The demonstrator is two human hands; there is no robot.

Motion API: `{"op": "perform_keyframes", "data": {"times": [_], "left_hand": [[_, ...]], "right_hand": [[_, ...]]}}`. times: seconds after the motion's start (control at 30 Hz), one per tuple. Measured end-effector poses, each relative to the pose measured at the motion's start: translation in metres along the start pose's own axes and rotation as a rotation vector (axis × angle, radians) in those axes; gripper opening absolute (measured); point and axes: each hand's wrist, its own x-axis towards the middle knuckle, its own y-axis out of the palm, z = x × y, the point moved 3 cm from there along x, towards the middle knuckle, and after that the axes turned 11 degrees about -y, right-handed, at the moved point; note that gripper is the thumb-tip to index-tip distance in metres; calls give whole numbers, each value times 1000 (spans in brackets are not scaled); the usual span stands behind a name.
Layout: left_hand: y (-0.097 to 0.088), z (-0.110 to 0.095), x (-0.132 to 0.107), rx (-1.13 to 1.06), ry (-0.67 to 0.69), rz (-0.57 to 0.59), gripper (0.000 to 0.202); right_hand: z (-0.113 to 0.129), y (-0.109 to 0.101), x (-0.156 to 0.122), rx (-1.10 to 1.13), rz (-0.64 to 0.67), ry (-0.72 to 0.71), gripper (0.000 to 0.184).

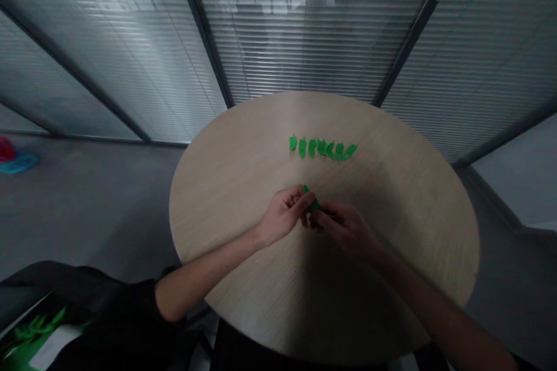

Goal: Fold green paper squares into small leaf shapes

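Observation:
Over the middle of the round table, my left hand [285, 214] pinches a small green leaf-shaped piece [312, 203] between thumb and fingers. My right hand [346, 226] closes on the lower end of the same piece from the other side. Fingers cover part of it, so its full outline is hidden. Beyond the hands, several similar green leaf-shaped pieces [312, 148] lie on the tabletop in a row running left to right. Those toward the right sit closer together, and the rightmost one is slanted.
The round wooden table [217, 185] stands close to a glass partition with blinds [304, 52]. At the lower left, more green pieces [39, 327] lie beside a white rectangular item [56, 348]. A red and blue object [17, 161] rests on the floor at far left.

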Motion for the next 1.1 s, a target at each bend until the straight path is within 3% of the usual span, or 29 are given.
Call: {"op": "perform_keyframes", "data": {"times": [0.43, 0.67, 1.1], "left_hand": [[-7, -2, 1, 64, 37, -171, 51], [-4, 5, 1, 80, -6, -110, 52], [-5, 6, 1, 93, -1, -205, 47]], "right_hand": [[-3, 0, -1, -1, -45, 83, 33], [-3, 1, -1, 18, -32, 33, 34], [-15, 1, 3, 81, -117, 118, 43]]}}
